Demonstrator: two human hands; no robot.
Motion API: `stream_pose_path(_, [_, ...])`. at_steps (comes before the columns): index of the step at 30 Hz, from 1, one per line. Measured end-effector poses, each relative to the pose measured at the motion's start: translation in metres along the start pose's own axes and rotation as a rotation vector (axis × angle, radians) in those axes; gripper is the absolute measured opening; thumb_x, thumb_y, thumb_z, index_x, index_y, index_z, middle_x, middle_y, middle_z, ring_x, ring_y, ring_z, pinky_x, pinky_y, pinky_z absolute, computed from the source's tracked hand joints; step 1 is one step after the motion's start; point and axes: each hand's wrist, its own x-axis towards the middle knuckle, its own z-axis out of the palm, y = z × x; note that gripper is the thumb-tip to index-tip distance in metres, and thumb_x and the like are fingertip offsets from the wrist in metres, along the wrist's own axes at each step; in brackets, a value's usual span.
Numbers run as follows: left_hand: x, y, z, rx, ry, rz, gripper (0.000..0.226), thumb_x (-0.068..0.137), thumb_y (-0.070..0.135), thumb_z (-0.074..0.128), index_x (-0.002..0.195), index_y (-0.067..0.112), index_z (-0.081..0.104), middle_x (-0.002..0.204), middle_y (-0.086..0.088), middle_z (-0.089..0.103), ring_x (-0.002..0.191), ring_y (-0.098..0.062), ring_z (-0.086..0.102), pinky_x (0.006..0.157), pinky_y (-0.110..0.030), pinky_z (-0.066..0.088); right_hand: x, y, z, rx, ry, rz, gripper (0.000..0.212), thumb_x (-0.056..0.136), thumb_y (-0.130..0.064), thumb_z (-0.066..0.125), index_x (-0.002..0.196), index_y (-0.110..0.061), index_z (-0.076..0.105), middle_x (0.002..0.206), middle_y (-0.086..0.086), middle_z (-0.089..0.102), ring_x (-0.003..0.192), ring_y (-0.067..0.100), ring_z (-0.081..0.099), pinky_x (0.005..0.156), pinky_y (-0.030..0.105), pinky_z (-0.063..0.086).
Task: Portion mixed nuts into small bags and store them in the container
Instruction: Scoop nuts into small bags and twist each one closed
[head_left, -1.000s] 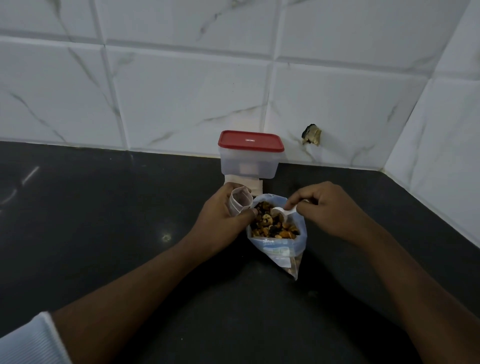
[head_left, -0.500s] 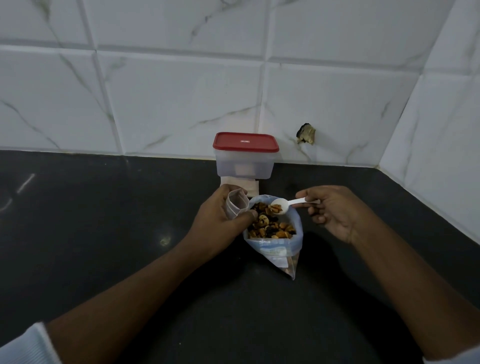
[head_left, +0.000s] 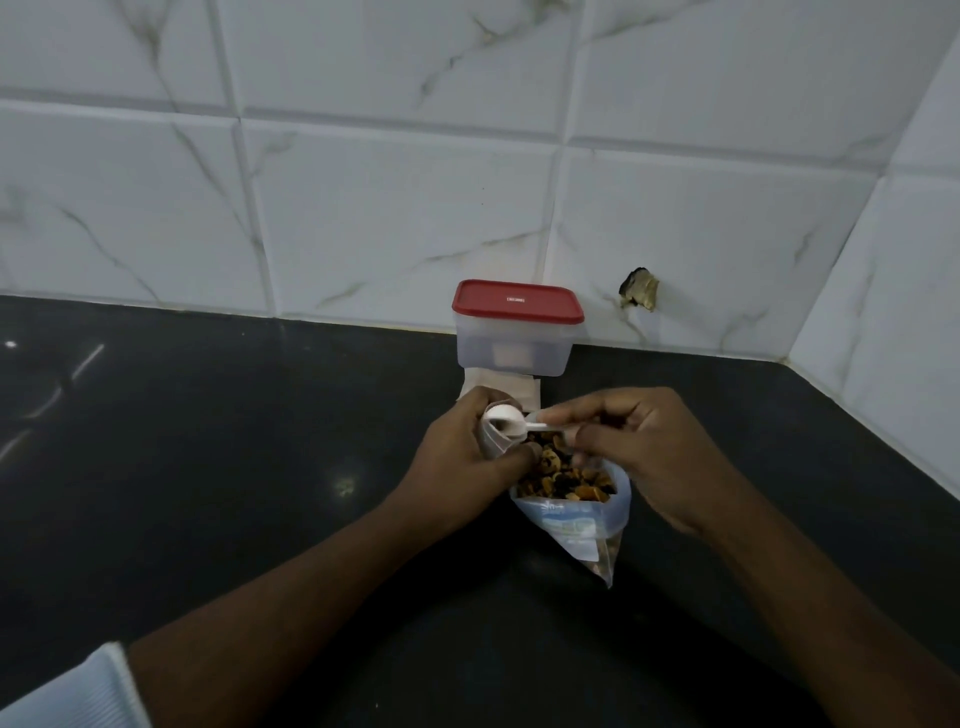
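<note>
Wall (head_left: 395, 218): white marbled tile, meeting in a corner at right. Countertop (head_left: 208, 493): black, glossy, running along the foot of the wall.

Both forearms reached in from the bottom edge; a pale ribbed sleeve (head_left: 78, 691) showed on the left one.

Right hand (head_left: 649, 457): above the open nut bag, thumb and forefinger pinching the handle of a white spoon (head_left: 506, 421), other fingers curled under.

Left hand (head_left: 457, 457): just left of the nut bag, fingers and thumb curled round a small bag (head_left: 493, 439), mouth facing up.

Nut bag (head_left: 571, 525): clear plastic with a pale blue label, standing on the countertop between the hands, top open. Mixed nuts (head_left: 561, 475), brown, orange and dark, filled it close to the rim.

Container (head_left: 514, 338): clear tub against the wall, behind the hands, red lid (head_left: 517, 302) on. A flat pale stack (head_left: 524, 392) lay in front of it, partly hidden by the left hand; could not tell what it was.

Spoon bowl sat at the mouth of the small bag. Could not tell whether it carried any nuts.

A chipped hole (head_left: 639, 295) marked the tile right of the container.
</note>
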Motion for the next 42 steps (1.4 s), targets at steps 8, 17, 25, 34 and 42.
stream_pose_path(8, [0.001, 0.000, -0.001, -0.024, -0.011, -0.036, 0.035, 0.088, 0.024, 0.083, 0.116, 0.029, 0.063, 0.108, 0.010, 0.072, 0.099, -0.004, 0.070, 0.082, -0.027, 0.059, -0.001, -0.004, -0.014, -0.192, 0.080, -0.154, 0.026, 0.094, 0.001, 0.068, 0.106, -0.019, 0.080, 0.097, -0.005, 0.079, 0.087, 0.017, 0.075, 0.079, 0.034, 0.063])
stream_pose_path(17, [0.002, 0.002, -0.003, -0.023, 0.023, -0.053, 0.028, 0.089, 0.023, 0.080, 0.111, 0.027, 0.063, 0.104, 0.008, 0.071, 0.096, -0.004, 0.069, 0.079, -0.026, 0.058, 0.001, 0.002, -0.029, -0.619, -0.104, -0.063, 0.026, 0.091, -0.007, 0.068, 0.095, -0.030, 0.079, 0.088, -0.018, 0.074, 0.082, -0.006, 0.068, 0.071, 0.009, 0.051])
stream_pose_path(25, [0.002, 0.002, -0.003, 0.015, 0.008, -0.055, 0.032, 0.091, 0.024, 0.079, 0.116, 0.030, 0.061, 0.109, 0.012, 0.069, 0.099, 0.003, 0.066, 0.075, -0.014, 0.053, 0.000, 0.002, -0.032, -0.596, 0.040, -0.087, 0.025, 0.093, -0.011, 0.065, 0.092, -0.031, 0.080, 0.084, -0.017, 0.075, 0.072, 0.007, 0.069, 0.065, 0.026, 0.057])
stream_pose_path(34, [0.003, 0.001, -0.003, 0.027, 0.004, -0.049, 0.033, 0.091, 0.024, 0.078, 0.118, 0.030, 0.061, 0.110, 0.012, 0.068, 0.101, 0.003, 0.065, 0.079, -0.018, 0.055, 0.003, 0.005, -0.032, -0.732, -0.039, 0.021, 0.019, 0.094, -0.014, 0.066, 0.096, -0.029, 0.078, 0.087, -0.017, 0.072, 0.081, -0.008, 0.065, 0.066, 0.012, 0.047])
stream_pose_path(42, [0.004, -0.001, -0.004, 0.050, -0.009, -0.055, 0.037, 0.090, 0.027, 0.079, 0.122, 0.031, 0.060, 0.114, 0.014, 0.066, 0.103, 0.005, 0.063, 0.082, -0.018, 0.054, 0.005, 0.006, -0.032, -0.539, 0.052, 0.149, 0.019, 0.096, -0.015, 0.065, 0.089, -0.027, 0.079, 0.077, -0.015, 0.071, 0.065, -0.009, 0.061, 0.061, 0.011, 0.043])
